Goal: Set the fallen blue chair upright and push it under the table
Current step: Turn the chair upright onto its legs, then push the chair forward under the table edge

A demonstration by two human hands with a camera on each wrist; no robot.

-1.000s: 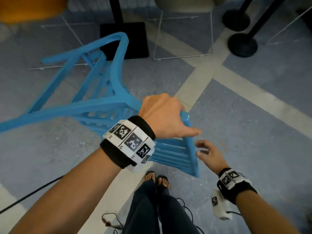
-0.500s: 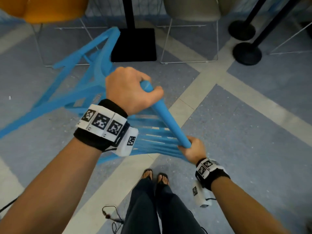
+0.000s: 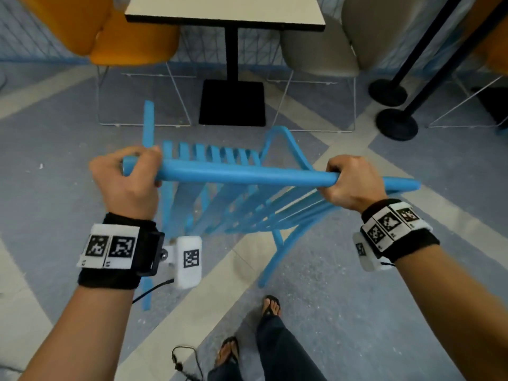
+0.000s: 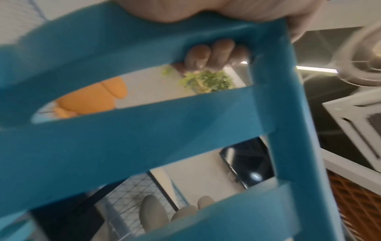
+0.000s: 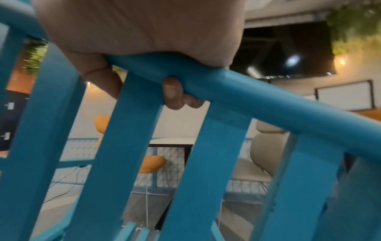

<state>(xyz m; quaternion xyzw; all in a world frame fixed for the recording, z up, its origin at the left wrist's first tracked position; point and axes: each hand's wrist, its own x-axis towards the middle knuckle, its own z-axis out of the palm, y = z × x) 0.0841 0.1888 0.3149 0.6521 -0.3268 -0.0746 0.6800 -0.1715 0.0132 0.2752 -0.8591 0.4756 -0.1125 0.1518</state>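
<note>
You hold the top rail of the blue chair [image 3: 242, 174] with your left hand [image 3: 129, 180] and right hand [image 3: 349, 185], fingers wrapped around it; the chair stands almost upright in front of the table [image 3: 225, 9], and pushing it under is left.

The head camera looks steeply down from above both hands, facing ahead toward the table [image 3: 224, 8] beyond them. Each wrist camera sits close beneath its own hand, tilted up through the blue chair [image 3: 247, 176] slats; all three views share that chair's top rail [image 5: 268, 101]
</note>
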